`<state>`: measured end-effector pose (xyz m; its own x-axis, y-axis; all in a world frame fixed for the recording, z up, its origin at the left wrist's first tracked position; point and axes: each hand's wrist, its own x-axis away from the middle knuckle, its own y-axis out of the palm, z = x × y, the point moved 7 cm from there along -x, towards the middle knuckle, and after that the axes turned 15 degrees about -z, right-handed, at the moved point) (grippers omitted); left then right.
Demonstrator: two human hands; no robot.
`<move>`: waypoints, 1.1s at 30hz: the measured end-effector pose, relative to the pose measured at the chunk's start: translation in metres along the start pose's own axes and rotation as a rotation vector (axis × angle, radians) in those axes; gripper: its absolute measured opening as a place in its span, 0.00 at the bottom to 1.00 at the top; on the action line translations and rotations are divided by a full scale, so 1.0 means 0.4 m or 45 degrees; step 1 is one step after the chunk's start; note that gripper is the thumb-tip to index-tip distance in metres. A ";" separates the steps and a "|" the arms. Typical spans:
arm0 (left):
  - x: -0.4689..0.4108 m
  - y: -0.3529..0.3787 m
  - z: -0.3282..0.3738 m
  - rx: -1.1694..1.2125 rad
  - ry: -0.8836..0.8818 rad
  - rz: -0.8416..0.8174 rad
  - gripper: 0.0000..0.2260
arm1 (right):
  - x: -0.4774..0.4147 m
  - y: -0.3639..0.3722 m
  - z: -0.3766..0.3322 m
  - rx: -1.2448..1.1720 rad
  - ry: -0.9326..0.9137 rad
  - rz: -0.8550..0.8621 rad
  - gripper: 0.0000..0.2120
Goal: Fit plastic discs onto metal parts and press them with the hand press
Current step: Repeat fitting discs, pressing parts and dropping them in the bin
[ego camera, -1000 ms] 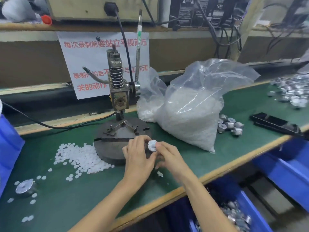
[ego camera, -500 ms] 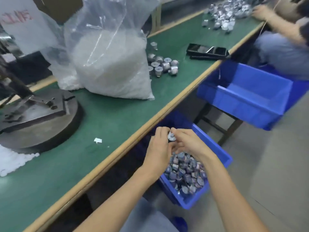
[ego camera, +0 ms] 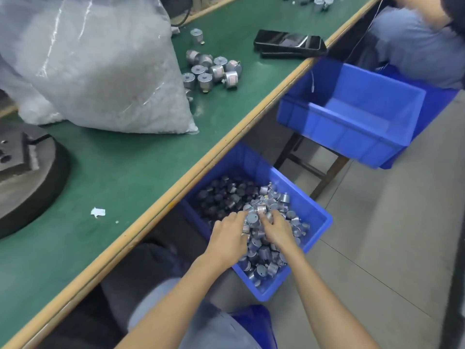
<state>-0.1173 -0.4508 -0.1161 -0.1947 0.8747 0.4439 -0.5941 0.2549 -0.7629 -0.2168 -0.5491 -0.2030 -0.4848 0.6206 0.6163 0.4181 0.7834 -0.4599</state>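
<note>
Head: left hand, right hand on shiny cylindrical metal parts in blue plastic bin; grip unclear

A single wide-angle view, worn on the person's head, looks steeply down and forward. The green-topped bench with a wooden edge runs diagonally from lower left to upper right and fills the left half of the picture. The grey tiled floor fills the right. Both forearms enter from the bottom edge. The left hand and right hand are close below the lens, near centre, over the blue plastic bin of small metal cylinders below the bench edge.
</note>
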 end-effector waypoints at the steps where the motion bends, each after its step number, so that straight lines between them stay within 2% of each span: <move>1: 0.002 -0.003 -0.002 0.014 0.011 0.016 0.22 | 0.001 -0.008 0.004 0.017 -0.011 0.064 0.19; 4: 0.017 -0.023 -0.005 0.060 0.061 0.072 0.22 | 0.017 -0.030 0.002 -0.023 -0.033 0.207 0.17; 7: 0.039 -0.075 0.002 0.101 0.144 0.140 0.24 | 0.044 -0.053 -0.057 -0.059 -0.188 0.301 0.12; 12: 0.128 -0.240 0.035 0.133 0.369 0.410 0.21 | 0.122 -0.077 -0.272 -0.121 -0.533 0.386 0.07; 15: 0.214 -0.349 0.013 0.059 0.387 0.567 0.19 | 0.187 -0.052 -0.440 -0.159 -0.787 0.347 0.05; 19: 0.361 -0.467 -0.074 -0.079 0.231 0.721 0.18 | 0.294 0.030 -0.651 -0.180 -1.145 0.255 0.06; 24: 0.576 -0.593 -0.208 -0.337 -0.089 0.823 0.23 | 0.438 0.225 -0.884 -0.036 -1.485 -0.101 0.09; 27: 0.721 -0.669 -0.266 -0.415 -0.265 0.914 0.23 | 0.547 0.331 -1.023 0.001 -1.701 -0.231 0.10; 33: 1.028 -0.719 -0.385 -0.474 -0.680 1.009 0.24 | 0.772 0.574 -1.223 0.157 -2.022 -0.519 0.04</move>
<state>0.0939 -0.1011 0.2134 -0.8021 0.5726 -0.1696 0.1191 -0.1249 -0.9850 0.1055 -0.1946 0.1945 -0.8281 -0.2634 -0.4949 0.0508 0.8439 -0.5342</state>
